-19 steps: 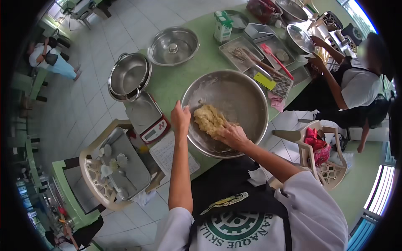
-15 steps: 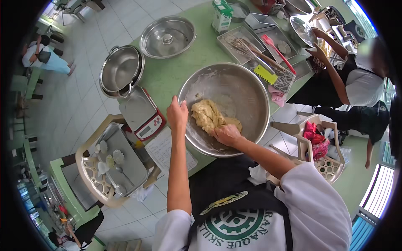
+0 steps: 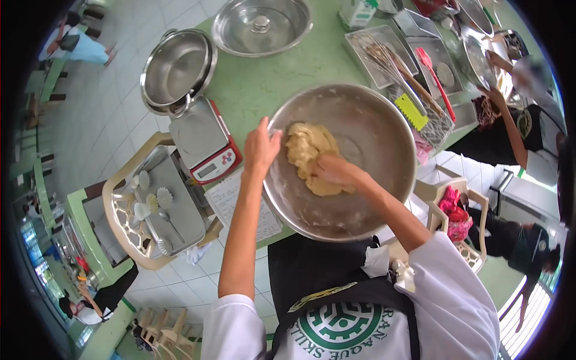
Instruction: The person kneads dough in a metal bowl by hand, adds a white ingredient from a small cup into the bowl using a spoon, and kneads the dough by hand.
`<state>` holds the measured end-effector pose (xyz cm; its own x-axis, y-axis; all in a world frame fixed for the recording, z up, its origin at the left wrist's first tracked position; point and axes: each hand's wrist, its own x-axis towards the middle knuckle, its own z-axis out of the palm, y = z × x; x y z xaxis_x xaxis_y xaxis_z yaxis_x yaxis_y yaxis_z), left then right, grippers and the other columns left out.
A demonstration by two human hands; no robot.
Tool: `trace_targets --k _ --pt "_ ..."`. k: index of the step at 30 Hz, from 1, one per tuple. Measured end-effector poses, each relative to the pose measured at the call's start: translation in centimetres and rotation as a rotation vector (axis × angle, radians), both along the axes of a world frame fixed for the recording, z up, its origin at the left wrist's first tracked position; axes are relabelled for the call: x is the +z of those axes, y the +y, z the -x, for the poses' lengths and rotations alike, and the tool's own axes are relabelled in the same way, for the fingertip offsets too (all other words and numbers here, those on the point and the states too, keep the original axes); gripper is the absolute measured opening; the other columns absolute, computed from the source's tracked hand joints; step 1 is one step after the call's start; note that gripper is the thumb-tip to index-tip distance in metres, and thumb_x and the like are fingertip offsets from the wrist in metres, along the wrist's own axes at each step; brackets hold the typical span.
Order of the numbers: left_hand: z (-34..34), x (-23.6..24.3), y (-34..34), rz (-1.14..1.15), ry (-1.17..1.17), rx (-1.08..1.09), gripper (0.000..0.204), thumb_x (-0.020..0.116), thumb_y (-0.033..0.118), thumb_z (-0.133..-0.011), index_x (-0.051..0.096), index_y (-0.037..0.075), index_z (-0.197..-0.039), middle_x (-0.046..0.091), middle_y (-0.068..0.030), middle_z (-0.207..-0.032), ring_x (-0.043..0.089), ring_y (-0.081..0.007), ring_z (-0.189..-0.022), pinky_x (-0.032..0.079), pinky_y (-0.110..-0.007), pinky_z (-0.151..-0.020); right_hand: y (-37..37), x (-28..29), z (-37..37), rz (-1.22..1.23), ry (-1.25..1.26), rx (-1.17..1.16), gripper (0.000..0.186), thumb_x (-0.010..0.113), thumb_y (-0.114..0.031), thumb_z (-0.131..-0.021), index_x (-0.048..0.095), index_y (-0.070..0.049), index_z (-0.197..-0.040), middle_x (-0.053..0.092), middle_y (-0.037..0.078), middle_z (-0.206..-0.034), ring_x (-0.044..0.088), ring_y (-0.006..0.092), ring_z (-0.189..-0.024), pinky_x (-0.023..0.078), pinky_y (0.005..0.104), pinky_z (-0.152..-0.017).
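A wide steel mixing bowl (image 3: 381, 162) stands at the green table's near edge, in front of me. In its left half lies a lump of soft yellowish dough (image 3: 311, 143), with thin smears on the metal around it. My left hand (image 3: 262, 147) grips the bowl's left rim, thumb over the edge. Down in the bowl, my right hand (image 3: 336, 170) is on the dough's right side, its curled fingers pressed into it. Motion blurs that hand somewhat, and the dough partly hides the fingertips.
Left of the bowl are a red-and-white kitchen scale (image 3: 207, 144), a handwritten sheet (image 3: 240, 204) and nested steel pots (image 3: 177, 69). Baking pans (image 3: 381, 72) with whisks and a green scraper (image 3: 411, 111) lie beyond, right. A chair (image 3: 144, 258) holds a tray; a co-worker holds a bowl at far right.
My view has shifted, and the bowl sits slightly further right and lower in it. The dough is more upright and bunched; my right hand has moved up and right against it. The left hand keeps its rim hold.
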<state>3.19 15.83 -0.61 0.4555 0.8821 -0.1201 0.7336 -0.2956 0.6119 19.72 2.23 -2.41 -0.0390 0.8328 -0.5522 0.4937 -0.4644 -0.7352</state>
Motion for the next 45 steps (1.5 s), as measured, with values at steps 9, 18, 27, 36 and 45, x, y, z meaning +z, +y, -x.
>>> trace_targets --k 9,18,27,36,45 --pt "-1.3 1.2 1.5 0.038 -0.052 -0.031 0.037 0.059 0.014 -0.083 0.052 -0.004 -0.114 0.061 -0.028 -0.076 0.061 -0.0433 -0.076 0.048 -0.05 -0.068 8.1 1.2 -5.7 -0.418 -0.269 -0.151 0.018 0.063 -0.016 -0.074 0.068 0.0 -0.081 0.064 0.02 -0.074 0.064 0.033 -0.071 0.049 0.0392 -0.067" --pt "-2.5 1.1 2.9 -0.039 -0.028 -0.116 0.034 0.061 0.017 -0.081 0.053 0.0 -0.109 0.062 -0.0259 -0.077 0.06 -0.0437 -0.075 0.048 -0.05 -0.067 5.4 2.4 -1.4 -0.274 0.18 0.249 0.039 0.06 -0.038 -0.082 0.064 -0.001 -0.069 0.056 0.013 -0.057 0.054 0.0214 -0.052 0.044 0.0376 -0.054" --pt "-1.5 1.9 -1.7 -0.202 -0.093 0.001 0.028 0.062 0.022 -0.083 0.054 0.002 -0.101 0.063 -0.0241 -0.078 0.061 -0.0431 -0.075 0.047 -0.049 -0.065 -5.0 7.1 -2.1 -0.048 -0.497 0.311 0.036 0.055 -0.035 -0.079 0.065 -0.001 -0.069 0.06 0.021 -0.067 0.061 0.0379 -0.066 0.048 0.046 -0.063" --pt "0.7 1.4 -3.5 -0.061 -0.095 0.166 0.028 0.06 0.017 -0.085 0.054 -0.002 -0.104 0.06 -0.0241 -0.067 0.06 -0.0419 -0.068 0.046 -0.047 -0.059 -6.1 0.0 -1.5 0.221 -0.101 -0.07 0.039 0.046 -0.027 -0.078 0.059 0.009 -0.071 0.057 0.027 -0.066 0.06 0.0355 -0.065 0.047 0.0439 -0.065" --pt "0.5 1.4 -3.4 -0.048 -0.134 0.142 0.029 0.061 0.014 -0.084 0.054 -0.004 -0.105 0.058 -0.0276 -0.071 0.06 -0.0427 -0.071 0.045 -0.046 -0.059 3.2 -1.0 -0.8 0.427 0.341 -0.395 0.03 0.046 -0.023 -0.077 0.055 -0.002 -0.058 0.052 0.009 -0.052 0.05 0.0184 -0.048 0.038 0.0334 -0.048"
